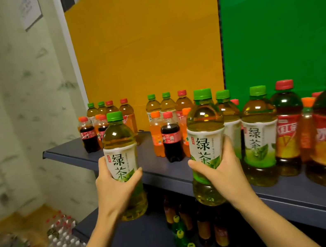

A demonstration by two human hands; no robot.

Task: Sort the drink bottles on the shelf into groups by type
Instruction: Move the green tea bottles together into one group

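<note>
Green-capped tea filled both hands. The left hand had its fingers curled round the label of the left green tea bottle. The right hand was clamped the same way on the right green tea bottle. Both bottles were upright and held just in front of the shelf, clear of its surface.

I judged the sorting to be at an early stage. At the back left and in the middle, tea, cola and orange soda stood mixed together. Only on the right did like stand beside like: two green teas, then two red-capped teas, with an orange cap showing between the red two. Most of the grouping looked left to do, starting with a place for the pair I held.

My count:
- Shelved green teas: six, with two at the back left, two in the middle and two on the right. That made eight with the held pair.
- Red-capped iced teas: five clear, and perhaps another cut off at the right edge.
- Cola bottles: three.
- Orange sodas: five by their caps.

Two small red caps were hidden behind bigger bottles, and I could not tell their type.
</note>
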